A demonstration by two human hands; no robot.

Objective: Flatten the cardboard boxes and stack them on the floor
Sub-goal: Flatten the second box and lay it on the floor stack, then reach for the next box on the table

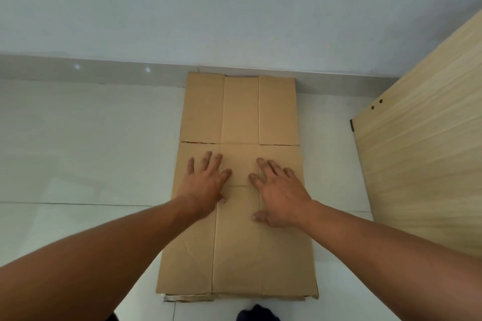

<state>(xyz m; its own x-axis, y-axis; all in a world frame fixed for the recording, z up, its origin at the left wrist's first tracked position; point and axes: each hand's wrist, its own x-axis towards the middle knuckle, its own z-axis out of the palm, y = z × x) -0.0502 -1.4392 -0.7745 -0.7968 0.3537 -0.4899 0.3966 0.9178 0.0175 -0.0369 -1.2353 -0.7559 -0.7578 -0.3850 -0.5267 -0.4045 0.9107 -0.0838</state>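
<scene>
Both palms press the flattened cardboard box [236,216] onto the floor [91,143]; left hand [206,182] and right hand [281,194] fingers splayed, grasping nothing, likely squashing creases so it lies flat.

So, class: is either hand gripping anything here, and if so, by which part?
Nothing is gripped. The left hand and right hand lie flat, fingers spread, palms down on the middle of the flattened cardboard box.

box [240,112]: matt brown cardboard | floor [78,151]: glossy tile | panel [422,143]: wood-grain

Plain tan cardboard [240,242], white floor [91,151], pale wood-grain panel [422,151].
</scene>
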